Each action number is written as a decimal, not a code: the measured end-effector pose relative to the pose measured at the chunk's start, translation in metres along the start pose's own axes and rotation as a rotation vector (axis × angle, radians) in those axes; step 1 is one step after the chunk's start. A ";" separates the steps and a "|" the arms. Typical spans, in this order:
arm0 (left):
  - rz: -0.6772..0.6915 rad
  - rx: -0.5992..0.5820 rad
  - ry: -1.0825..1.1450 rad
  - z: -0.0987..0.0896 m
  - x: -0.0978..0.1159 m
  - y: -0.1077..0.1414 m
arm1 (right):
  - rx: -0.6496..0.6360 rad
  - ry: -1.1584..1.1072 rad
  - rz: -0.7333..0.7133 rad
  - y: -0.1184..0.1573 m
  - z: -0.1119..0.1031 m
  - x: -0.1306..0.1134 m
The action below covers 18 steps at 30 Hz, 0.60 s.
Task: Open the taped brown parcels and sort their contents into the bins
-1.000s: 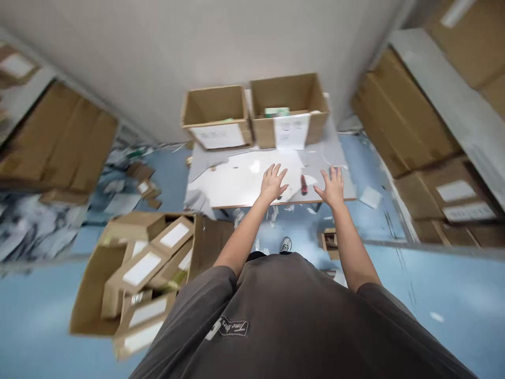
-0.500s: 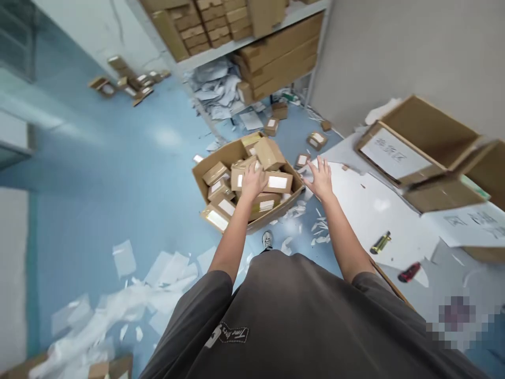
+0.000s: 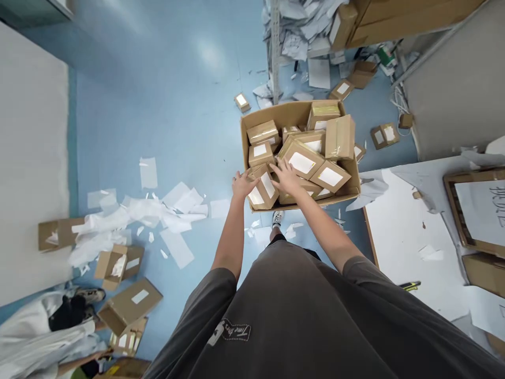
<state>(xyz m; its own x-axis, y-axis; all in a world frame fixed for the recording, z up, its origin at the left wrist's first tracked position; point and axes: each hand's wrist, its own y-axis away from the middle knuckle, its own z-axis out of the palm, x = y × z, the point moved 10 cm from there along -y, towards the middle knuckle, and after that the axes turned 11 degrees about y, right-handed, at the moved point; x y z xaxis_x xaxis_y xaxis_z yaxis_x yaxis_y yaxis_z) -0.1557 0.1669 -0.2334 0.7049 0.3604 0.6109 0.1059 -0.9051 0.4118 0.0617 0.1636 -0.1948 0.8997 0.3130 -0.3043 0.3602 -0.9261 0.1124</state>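
A large open cardboard carton (image 3: 357,181) in front of me is filled with several small brown boxes bearing white labels. My left hand (image 3: 243,185) is at the carton's near left corner, fingers spread, beside a small box (image 3: 265,189) that leans there. Over the carton's near middle, my right hand (image 3: 286,179) has its fingers apart, touching or just above that same box's right side. To its right lies a labelled box (image 3: 303,158), tilted across the pile. A taped box (image 3: 340,138) rests on top at the far right.
White paper scraps (image 3: 158,213) litter the blue floor on the left, near opened boxes (image 3: 130,305) and another person's shoe (image 3: 90,295). A metal shelf post (image 3: 275,58) stands behind the carton. At right is a white table (image 3: 398,226) with a cutter (image 3: 410,286).
My view has swung left and down, so the carton appears further right. My left hand has moved from the middle boxes to the near left corner; my right hand has come inward over the boxes.
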 end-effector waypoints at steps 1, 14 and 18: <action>-0.021 -0.007 0.051 0.005 -0.009 0.001 | -0.060 -0.017 -0.017 -0.001 0.020 -0.014; 0.177 0.348 0.285 -0.053 0.026 0.031 | -0.067 -0.075 -0.045 0.022 0.025 -0.059; 0.377 0.323 0.390 -0.072 0.096 0.025 | 0.120 -0.038 0.018 0.026 -0.046 -0.034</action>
<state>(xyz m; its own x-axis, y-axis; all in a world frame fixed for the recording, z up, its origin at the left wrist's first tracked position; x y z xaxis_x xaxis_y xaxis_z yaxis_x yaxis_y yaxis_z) -0.1358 0.1946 -0.1156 0.4335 0.0044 0.9011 0.1495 -0.9865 -0.0671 0.0519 0.1387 -0.1378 0.8949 0.2898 -0.3393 0.3098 -0.9508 0.0050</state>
